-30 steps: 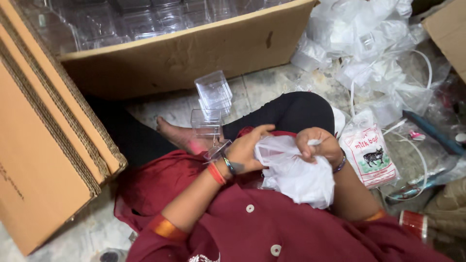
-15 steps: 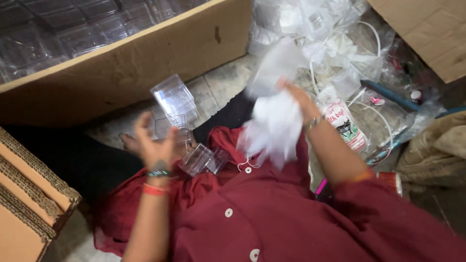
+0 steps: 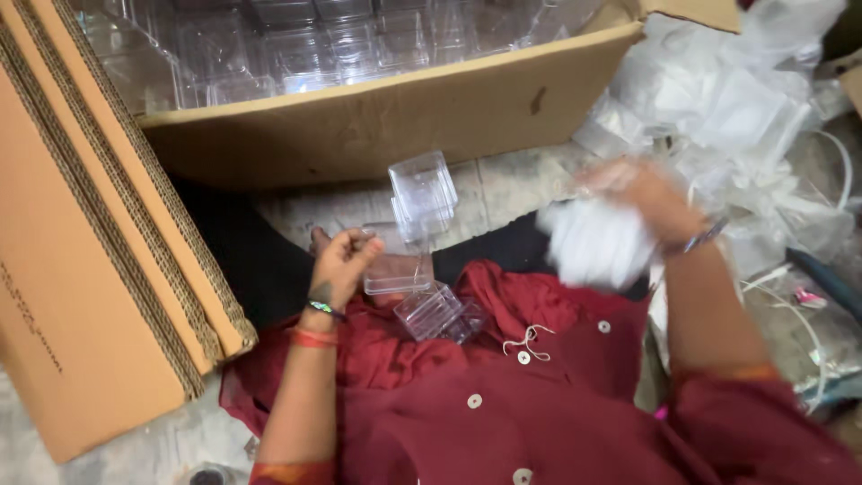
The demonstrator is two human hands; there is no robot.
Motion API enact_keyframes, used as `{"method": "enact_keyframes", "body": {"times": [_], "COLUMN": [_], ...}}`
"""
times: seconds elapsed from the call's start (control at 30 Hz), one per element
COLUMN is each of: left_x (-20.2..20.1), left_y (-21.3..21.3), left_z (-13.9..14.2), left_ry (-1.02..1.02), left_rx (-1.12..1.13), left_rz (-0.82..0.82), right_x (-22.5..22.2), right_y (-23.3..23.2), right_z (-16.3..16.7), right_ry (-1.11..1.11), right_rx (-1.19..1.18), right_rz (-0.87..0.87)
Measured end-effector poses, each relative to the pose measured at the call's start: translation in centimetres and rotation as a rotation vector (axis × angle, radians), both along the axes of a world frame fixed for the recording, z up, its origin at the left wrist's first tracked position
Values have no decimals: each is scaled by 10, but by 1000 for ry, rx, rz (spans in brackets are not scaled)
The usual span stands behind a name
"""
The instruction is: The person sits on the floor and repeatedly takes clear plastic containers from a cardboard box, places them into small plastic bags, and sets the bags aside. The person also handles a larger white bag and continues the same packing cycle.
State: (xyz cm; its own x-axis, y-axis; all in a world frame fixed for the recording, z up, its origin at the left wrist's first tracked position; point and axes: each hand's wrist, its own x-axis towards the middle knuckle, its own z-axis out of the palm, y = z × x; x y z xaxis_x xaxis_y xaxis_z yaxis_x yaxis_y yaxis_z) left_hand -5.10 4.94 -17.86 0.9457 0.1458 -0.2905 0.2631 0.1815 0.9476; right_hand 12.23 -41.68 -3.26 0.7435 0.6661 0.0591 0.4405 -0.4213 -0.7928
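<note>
Large cardboard box at far side, filled with clear plastic containers. Flattened cardboard stack leaning at left. Heap of white plastic bags far right on worn tile floor. Small clear plastic boxes stacked mid-scene, more lying on red garment in lap. Left hand loosely curled, fingertips touching clear box. Right hand blurred, clutching white cloth right of boxes.

Left hand curled, raised; right hand blurred, extended outward.
</note>
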Motion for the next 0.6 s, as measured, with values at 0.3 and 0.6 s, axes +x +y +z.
{"method": "enact_keyframes", "body": {"times": [0.3,0.6], "left_x": [118,7], "left_y": [-58,-54], "left_z": [0,64], "left_ry": [115,-144], "left_rx": [407,-287], "left_rz": [221,194], "right_x": [-115,-77], "right_y": [193,132], "right_z": [-30,-30], "right_ry": [178,702], "right_rx": [-694,141], "right_rz": [373,-9]}}
